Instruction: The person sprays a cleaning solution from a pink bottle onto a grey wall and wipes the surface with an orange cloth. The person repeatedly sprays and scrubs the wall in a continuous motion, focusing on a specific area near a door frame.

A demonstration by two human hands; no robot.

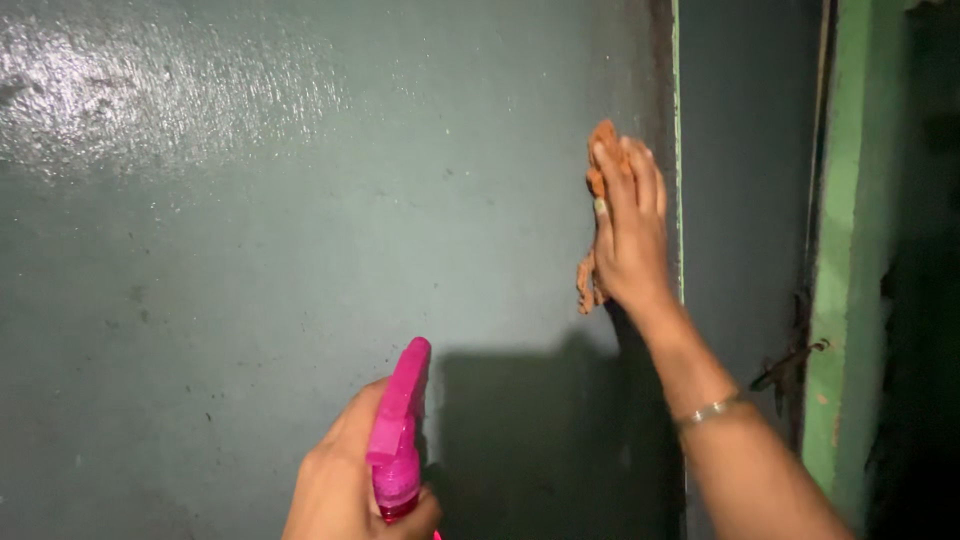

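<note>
Both hands were busy: the right hand (630,235) pressed an orange cloth (600,150) flat against the grey-green door (300,250) near its edge, the left hand (345,485) gripped a pink spray bottle (397,440) lower down, and any spray on that glossy paint might have let the cloth slip.
</note>
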